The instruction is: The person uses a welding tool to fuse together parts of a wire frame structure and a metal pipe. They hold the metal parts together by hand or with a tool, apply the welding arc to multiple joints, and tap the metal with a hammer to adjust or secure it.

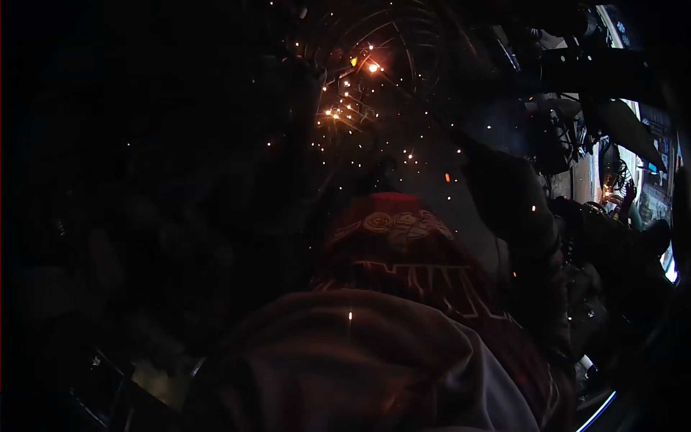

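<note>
Most of the picture is very dark. A bright orange welding point [373, 68] glows against a round frame of curved metal wires [410, 43] at the top middle, and sparks scatter below it. From that glow a thin dark rod [407, 90] runs down to the right toward my right hand [497, 176]. The hand is a dark silhouette, closed round what looks like a welding electrode holder; its separate fingers are lost in shadow. My right forearm [536, 266] rises from the lower right. I cannot make out my left hand in the darkness.
Dark red patterned clothing [403, 237] and pale cloth [381, 353] cover my body below the sparks. To the right, a person's raised hand [629, 193] shows near another wire frame [622, 173] and a small orange glow. Dark metal parts [558, 140] stand nearer.
</note>
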`<state>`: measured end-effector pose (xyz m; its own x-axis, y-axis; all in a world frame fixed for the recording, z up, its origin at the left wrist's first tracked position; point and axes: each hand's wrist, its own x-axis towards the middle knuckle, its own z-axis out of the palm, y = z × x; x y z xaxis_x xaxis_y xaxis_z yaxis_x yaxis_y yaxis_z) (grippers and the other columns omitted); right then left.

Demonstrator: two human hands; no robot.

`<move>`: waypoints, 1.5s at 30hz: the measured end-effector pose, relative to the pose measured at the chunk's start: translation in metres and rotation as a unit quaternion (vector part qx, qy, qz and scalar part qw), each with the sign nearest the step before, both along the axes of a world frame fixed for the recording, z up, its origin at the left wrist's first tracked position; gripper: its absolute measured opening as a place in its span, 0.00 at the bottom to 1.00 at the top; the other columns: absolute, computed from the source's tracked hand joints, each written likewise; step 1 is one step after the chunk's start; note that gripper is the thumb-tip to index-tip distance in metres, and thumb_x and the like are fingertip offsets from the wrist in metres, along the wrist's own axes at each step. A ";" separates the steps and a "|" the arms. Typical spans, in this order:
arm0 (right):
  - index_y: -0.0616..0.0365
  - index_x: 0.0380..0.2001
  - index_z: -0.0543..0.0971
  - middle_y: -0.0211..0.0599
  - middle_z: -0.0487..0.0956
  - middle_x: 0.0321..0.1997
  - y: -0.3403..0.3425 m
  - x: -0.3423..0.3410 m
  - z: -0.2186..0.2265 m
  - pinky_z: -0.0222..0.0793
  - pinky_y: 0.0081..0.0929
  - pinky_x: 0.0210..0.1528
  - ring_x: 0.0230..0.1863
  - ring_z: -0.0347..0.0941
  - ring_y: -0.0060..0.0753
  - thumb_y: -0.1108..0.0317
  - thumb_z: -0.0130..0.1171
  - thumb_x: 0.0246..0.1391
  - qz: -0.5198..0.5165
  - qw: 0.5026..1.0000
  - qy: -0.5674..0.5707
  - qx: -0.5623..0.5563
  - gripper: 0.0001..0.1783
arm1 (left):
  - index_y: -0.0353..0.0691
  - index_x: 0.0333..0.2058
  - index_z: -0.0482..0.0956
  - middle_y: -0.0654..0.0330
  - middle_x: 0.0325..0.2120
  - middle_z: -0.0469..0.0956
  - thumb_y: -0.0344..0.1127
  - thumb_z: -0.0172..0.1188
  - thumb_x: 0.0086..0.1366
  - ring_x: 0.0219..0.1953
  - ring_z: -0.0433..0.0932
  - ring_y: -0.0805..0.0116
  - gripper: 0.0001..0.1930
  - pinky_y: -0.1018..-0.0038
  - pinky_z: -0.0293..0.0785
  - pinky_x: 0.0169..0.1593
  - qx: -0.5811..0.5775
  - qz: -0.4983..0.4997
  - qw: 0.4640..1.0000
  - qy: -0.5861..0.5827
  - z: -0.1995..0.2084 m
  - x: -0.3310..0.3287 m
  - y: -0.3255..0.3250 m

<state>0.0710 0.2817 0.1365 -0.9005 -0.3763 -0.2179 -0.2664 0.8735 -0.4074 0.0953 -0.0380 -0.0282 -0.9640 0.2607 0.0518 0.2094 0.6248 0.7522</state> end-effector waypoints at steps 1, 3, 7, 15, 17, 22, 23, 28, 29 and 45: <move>0.49 0.62 0.74 0.41 0.74 0.22 0.001 -0.001 -0.001 0.65 0.32 0.25 0.20 0.69 0.38 0.70 0.58 0.61 0.013 1.000 0.012 -0.010 0.25 | 0.39 0.40 0.81 0.60 0.31 0.81 0.33 0.67 0.59 0.33 0.80 0.70 0.11 0.72 0.77 0.36 -0.004 0.006 1.000 0.004 0.002 0.003 -0.001; 0.49 0.62 0.74 0.42 0.76 0.23 -0.001 -0.002 0.003 0.67 0.32 0.25 0.21 0.71 0.39 0.70 0.58 0.61 0.002 1.000 -0.002 -0.023 0.25 | 0.39 0.40 0.81 0.60 0.31 0.81 0.33 0.67 0.59 0.33 0.80 0.69 0.11 0.71 0.77 0.36 -0.010 0.004 1.000 0.014 0.000 0.003 -0.001; 0.48 0.59 0.76 0.47 0.81 0.30 -0.011 -0.005 0.011 0.72 0.39 0.28 0.28 0.79 0.48 0.66 0.57 0.60 -0.020 0.999 -0.040 -0.015 0.23 | 0.40 0.40 0.82 0.59 0.31 0.82 0.33 0.67 0.59 0.33 0.81 0.68 0.10 0.71 0.77 0.36 -0.031 0.011 0.999 0.037 0.001 0.007 -0.002; 0.47 0.60 0.75 0.49 0.82 0.34 -0.011 -0.001 0.010 0.75 0.44 0.34 0.34 0.80 0.53 0.66 0.55 0.61 -0.026 0.999 -0.027 -0.006 0.23 | 0.40 0.39 0.82 0.58 0.30 0.82 0.34 0.66 0.60 0.33 0.81 0.69 0.10 0.71 0.77 0.36 0.185 0.079 0.946 -0.252 0.011 -0.001 0.004; 0.46 0.60 0.75 0.48 0.83 0.35 -0.011 -0.003 0.010 0.76 0.44 0.34 0.35 0.80 0.53 0.66 0.55 0.61 -0.016 0.999 -0.039 0.004 0.23 | 0.39 0.39 0.81 0.58 0.28 0.82 0.37 0.66 0.60 0.33 0.81 0.72 0.11 0.71 0.76 0.37 0.244 0.117 0.905 -0.329 0.011 0.002 0.003; 0.56 0.61 0.74 0.53 0.80 0.31 -0.010 0.000 0.008 0.73 0.42 0.33 0.32 0.79 0.56 0.70 0.56 0.59 -0.008 1.000 -0.005 -0.029 0.25 | 0.38 0.39 0.80 0.67 0.28 0.77 0.30 0.68 0.57 0.30 0.75 0.77 0.11 0.73 0.74 0.36 0.209 0.088 0.942 -0.247 0.007 0.000 0.003; 0.56 0.60 0.74 0.54 0.80 0.31 -0.010 0.000 0.009 0.73 0.42 0.34 0.33 0.79 0.57 0.70 0.55 0.59 -0.007 1.000 -0.010 -0.028 0.24 | 0.38 0.39 0.80 0.68 0.28 0.77 0.30 0.68 0.56 0.30 0.75 0.77 0.11 0.73 0.74 0.35 0.203 0.088 0.944 -0.246 0.007 0.000 0.004; 0.59 0.59 0.75 0.55 0.78 0.28 -0.012 0.000 0.014 0.73 0.41 0.34 0.31 0.78 0.58 0.70 0.55 0.60 -0.005 0.999 -0.014 -0.030 0.23 | 0.38 0.39 0.81 0.68 0.27 0.77 0.30 0.69 0.56 0.28 0.74 0.77 0.12 0.73 0.74 0.34 0.240 0.096 0.911 -0.323 0.023 -0.002 0.005; 0.59 0.59 0.75 0.55 0.78 0.27 -0.013 -0.001 0.015 0.73 0.41 0.34 0.31 0.78 0.57 0.70 0.55 0.60 -0.006 0.999 -0.019 -0.030 0.23 | 0.37 0.39 0.81 0.67 0.26 0.77 0.30 0.69 0.55 0.28 0.74 0.77 0.12 0.74 0.73 0.34 0.242 0.097 0.911 -0.319 0.018 -0.001 0.005; 0.67 0.47 0.81 0.48 0.78 0.25 -0.016 0.000 0.014 0.70 0.31 0.28 0.24 0.76 0.41 0.76 0.58 0.57 -0.010 0.996 0.026 -0.088 0.15 | 0.39 0.42 0.79 0.62 0.32 0.76 0.36 0.68 0.58 0.28 0.75 0.70 0.14 0.72 0.73 0.32 0.099 0.061 0.983 -0.139 0.011 0.004 0.004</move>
